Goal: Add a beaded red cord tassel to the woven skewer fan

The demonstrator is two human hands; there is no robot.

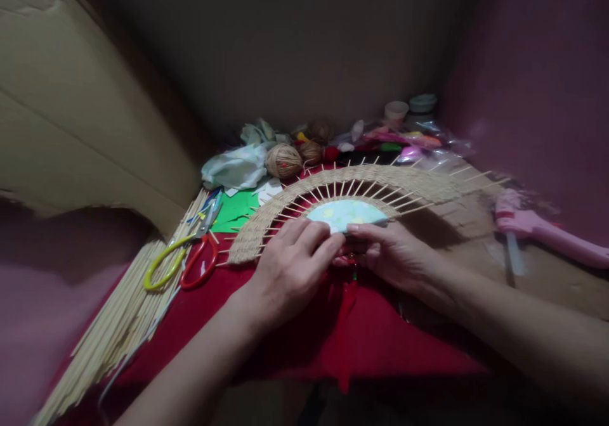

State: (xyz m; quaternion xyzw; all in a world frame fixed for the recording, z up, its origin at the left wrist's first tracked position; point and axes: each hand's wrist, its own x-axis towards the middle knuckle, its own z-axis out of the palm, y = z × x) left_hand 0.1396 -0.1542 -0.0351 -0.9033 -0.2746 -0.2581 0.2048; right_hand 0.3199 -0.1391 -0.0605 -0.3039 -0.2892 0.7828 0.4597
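Note:
A fan (pixel 352 177) of thin wooden sticks, woven through with a wide band of tan twine, spreads out in front of me. Pale blue-green patterned fabric (pixel 349 212) covers the half-round piece at its base. My left hand (pixel 297 258) is closed on the left of that base, fingers bent over its edge. At the right side, my right hand (pixel 387 248) grips the base with the thumb on top and the fingers underneath. From below the base hangs a red tassel (pixel 346 324). My fingers hide the lower edge of the fan.
Scissors (pixel 183 258) with yellow and red handles lie left, beside a bundle of wooden sticks (pixel 109 324). Green sheets (pixel 235 209), twine balls (pixel 284 161) and patterned fabric (pixel 235 167) sit behind. A pink glue gun (pixel 537 226) rests on cardboard (pixel 561 286) at right. Red cloth (pixel 285 350) covers the table.

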